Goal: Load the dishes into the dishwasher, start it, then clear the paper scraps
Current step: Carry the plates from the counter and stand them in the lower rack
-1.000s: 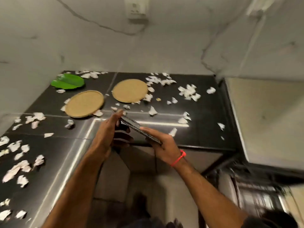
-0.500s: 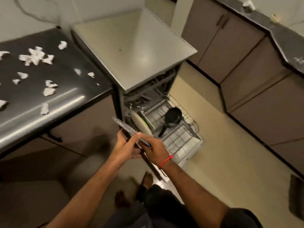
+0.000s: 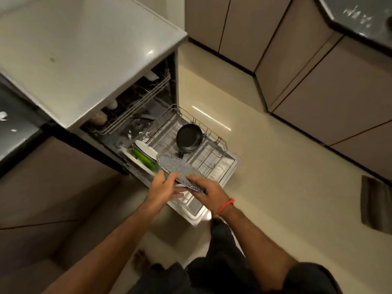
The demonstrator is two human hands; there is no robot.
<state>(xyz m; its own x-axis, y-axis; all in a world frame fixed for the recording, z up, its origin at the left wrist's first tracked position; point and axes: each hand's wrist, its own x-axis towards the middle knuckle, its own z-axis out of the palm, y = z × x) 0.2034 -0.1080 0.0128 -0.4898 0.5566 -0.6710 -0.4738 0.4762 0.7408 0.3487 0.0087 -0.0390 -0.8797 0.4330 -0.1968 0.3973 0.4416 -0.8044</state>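
A grey speckled plate (image 3: 172,166) is tilted above the near edge of the pulled-out lower rack (image 3: 209,152) of the open dishwasher (image 3: 89,60). My left hand (image 3: 164,186) grips its near left rim, and my right hand (image 3: 206,190) grips its near right rim. In the rack stand a white plate (image 3: 146,149), a green plate (image 3: 144,159) and another white plate, all on edge at the left. A black pan (image 3: 188,135) lies further back in the rack.
The upper rack (image 3: 137,107) sits partly inside the machine. The open dishwasher door (image 3: 198,209) lies flat below the rack. Brown cabinets (image 3: 318,81) line the right side. The black counter (image 3: 12,128) at left carries white paper scraps (image 3: 3,116). A dark mat (image 3: 376,205) lies at right.
My view swung from the scrap-strewn counter to the dishwasher. Both hands carried the speckled plate from the counter edge down over the lower rack.
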